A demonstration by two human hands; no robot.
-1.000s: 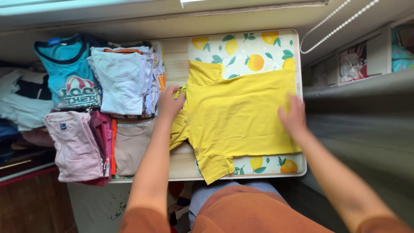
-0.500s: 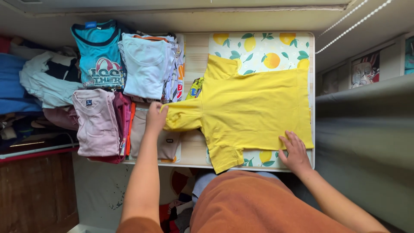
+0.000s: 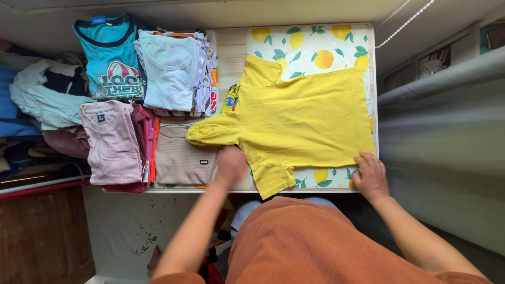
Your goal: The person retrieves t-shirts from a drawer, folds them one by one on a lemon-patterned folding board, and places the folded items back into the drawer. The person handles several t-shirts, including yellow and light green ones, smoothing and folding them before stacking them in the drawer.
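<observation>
Two hands rest flat on the yellow t-shirt [image 3: 307, 115], which we have spread across the lemon-print board [image 3: 315, 42]; our left hand [image 3: 231, 164] presses the shirt's near edge by the collar, fingers together, gripping nothing; our right hand [image 3: 371, 176] lies open-palmed on the hem corner at the shirt's right; left of the shirt sit a beige folded top [image 3: 181, 158], a pink one [image 3: 113, 142] and a pale blue stack [image 3: 171, 71].

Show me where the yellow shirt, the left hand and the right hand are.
yellow shirt [image 3: 307, 118]: head view, middle of its body.
left hand [image 3: 231, 163]: head view, back of the hand.
right hand [image 3: 371, 176]: head view, back of the hand.
</observation>
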